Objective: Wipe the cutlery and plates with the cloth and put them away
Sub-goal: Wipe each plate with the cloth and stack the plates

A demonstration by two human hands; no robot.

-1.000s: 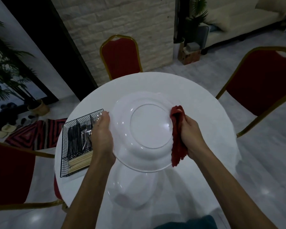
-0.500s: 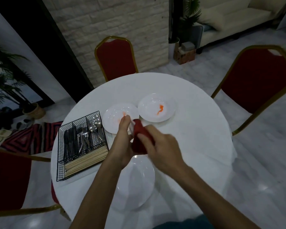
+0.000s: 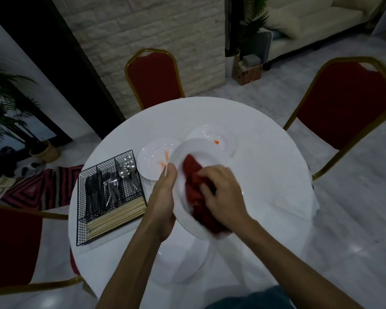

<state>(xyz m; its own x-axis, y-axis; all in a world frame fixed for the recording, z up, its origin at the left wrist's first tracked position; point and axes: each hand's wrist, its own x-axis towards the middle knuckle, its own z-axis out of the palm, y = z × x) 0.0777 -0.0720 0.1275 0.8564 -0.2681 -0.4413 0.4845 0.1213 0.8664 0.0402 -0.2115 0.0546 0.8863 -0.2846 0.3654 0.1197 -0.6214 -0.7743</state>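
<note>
My left hand [image 3: 164,198] grips the left rim of a white plate [image 3: 197,150] held tilted above the table. My right hand [image 3: 223,194] grips a bunched red cloth [image 3: 193,188] and presses it on the plate's face. Behind it, two white plates with orange smears lie on the round white table [image 3: 265,175]: one on the left [image 3: 153,158], one on the right [image 3: 218,136], partly hidden by the held plate. Another white plate [image 3: 183,262] lies on the table below my hands.
A black wire caddy [image 3: 108,197] with dark cutlery, spoons and wooden chopsticks stands on the table's left side. Red chairs with gold frames stand at the far side [image 3: 154,78], the right [image 3: 348,103] and the left [image 3: 11,246].
The plate went from held up with its underside toward me, to edge-on, to now tilted with its face up. The red cloth moved from the plate's right rim onto its face.
</note>
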